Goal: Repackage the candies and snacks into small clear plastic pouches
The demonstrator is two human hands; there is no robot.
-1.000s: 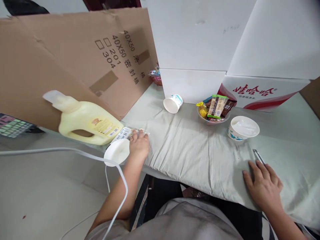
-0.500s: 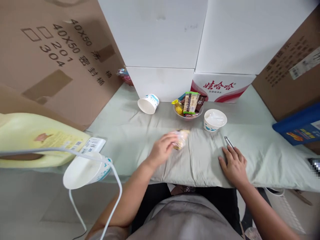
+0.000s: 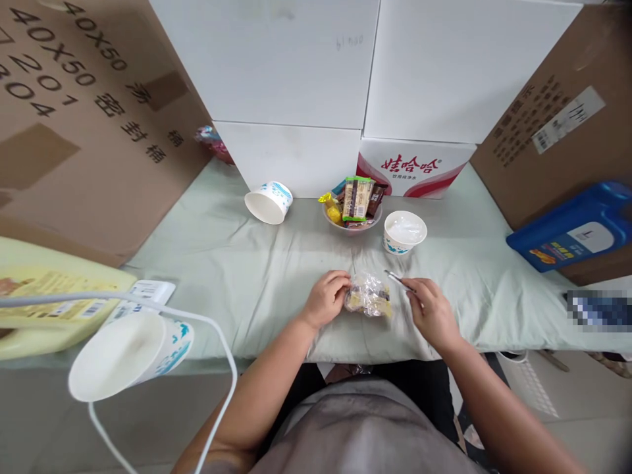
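Observation:
A clear plastic snack packet (image 3: 368,297) lies on the pale green cloth (image 3: 247,263) in front of me. My left hand (image 3: 326,299) grips the packet's left end. On the packet's right, my right hand (image 3: 428,308) holds a thin metal tool (image 3: 397,280) whose tip points up and left above the packet. Behind them stand a bowl of wrapped snacks (image 3: 351,209) and an upright paper cup (image 3: 405,232) with something white inside.
A paper cup (image 3: 269,201) lies on its side at the back. Another paper cup (image 3: 129,355) lies at the near left by a yellow jug (image 3: 44,309) and a white cable (image 3: 217,368). White boxes (image 3: 316,79), cardboard (image 3: 74,118) and a blue jug (image 3: 573,230) ring the cloth.
My left hand carried the packet from beside the yellow jug to the middle of the cloth. My right hand lifted the metal tool off the cloth. The view swung right.

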